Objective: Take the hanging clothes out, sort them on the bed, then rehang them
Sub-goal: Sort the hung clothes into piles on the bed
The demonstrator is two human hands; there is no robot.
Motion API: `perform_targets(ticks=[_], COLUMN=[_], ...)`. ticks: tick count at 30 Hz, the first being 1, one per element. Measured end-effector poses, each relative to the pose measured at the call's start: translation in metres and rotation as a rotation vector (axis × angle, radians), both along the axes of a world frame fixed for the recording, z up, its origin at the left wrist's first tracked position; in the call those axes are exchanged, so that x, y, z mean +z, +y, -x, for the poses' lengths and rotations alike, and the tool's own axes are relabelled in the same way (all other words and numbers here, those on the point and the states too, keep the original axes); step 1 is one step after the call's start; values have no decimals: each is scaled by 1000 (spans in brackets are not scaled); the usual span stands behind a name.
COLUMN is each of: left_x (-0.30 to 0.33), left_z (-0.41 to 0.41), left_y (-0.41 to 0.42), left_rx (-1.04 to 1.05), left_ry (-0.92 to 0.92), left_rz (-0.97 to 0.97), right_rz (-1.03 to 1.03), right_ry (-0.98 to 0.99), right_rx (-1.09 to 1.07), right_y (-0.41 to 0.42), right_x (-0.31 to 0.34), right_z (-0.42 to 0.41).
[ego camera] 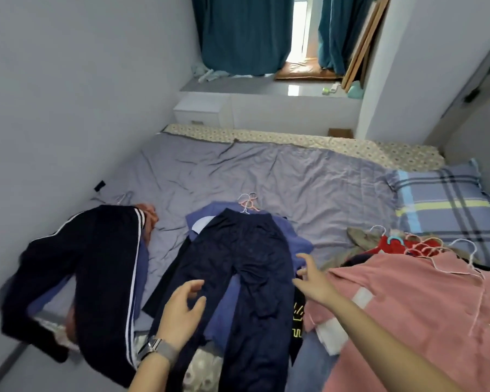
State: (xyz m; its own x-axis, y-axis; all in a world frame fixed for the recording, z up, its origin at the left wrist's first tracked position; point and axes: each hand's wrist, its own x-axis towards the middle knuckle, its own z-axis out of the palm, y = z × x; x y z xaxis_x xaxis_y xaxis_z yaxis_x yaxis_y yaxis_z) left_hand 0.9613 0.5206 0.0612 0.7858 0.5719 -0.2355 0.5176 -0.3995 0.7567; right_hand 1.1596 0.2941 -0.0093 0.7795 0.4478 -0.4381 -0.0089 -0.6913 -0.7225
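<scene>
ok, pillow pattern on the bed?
Plaid: blue-grey with dark, light-blue and yellow stripes on the pillow, head view.

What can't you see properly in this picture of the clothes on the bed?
- Head view: the blue garment is mostly hidden under the dark navy trousers.
- Head view: the striped trousers are blurred, and an orange cloth peeks from under them.
- Head view: the pink garment is cut off by the bottom and right edges and covers other clothes.
- Head view: the left hand and right hand are open, holding nothing.
</scene>
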Motion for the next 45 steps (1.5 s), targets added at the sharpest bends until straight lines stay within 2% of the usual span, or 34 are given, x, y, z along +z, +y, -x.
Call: perform_targets(ticks=[5,10,13,18,22,27,30,34,38,41,43,45], left_x=[-14,-35,-56,-85,-107,-152,-174,-196,-216,-226,-225,-220], left_z=[31,3,-27,-82,-134,-164,-164,-159,-152,-149,-151,-156], left_y=[103,144,149,152,157,171,176,179,181,183,184,185], left_rx=[39,33,26,127,78,158,205,236,258,242,236,220], left_ry=[30,60,53,98,110,142,158,184,221,247,245,229], left_rz=[51,94,115,225,218,196,207,191,198,185,164,134], right_rz=[214,258,274,324,363,434,484,503,502,526,380,196], right_ry=[116,105,111,180,251,155,118,52,156,-12,-141,-189], right_rx=[-57,-42,-71,-142,-52,139,164,-47,-201,-261,-337,-394], right_y=[77,115,123,123,129,147,164,183,199,217,229,236], right_x=[-46,-57,-72,-116,-162,-229,-258,-289,-315,-315,-297,-273], right_z=[39,39,3,-61,-106,-173,-217,-270,-287,-270,-247,-221])
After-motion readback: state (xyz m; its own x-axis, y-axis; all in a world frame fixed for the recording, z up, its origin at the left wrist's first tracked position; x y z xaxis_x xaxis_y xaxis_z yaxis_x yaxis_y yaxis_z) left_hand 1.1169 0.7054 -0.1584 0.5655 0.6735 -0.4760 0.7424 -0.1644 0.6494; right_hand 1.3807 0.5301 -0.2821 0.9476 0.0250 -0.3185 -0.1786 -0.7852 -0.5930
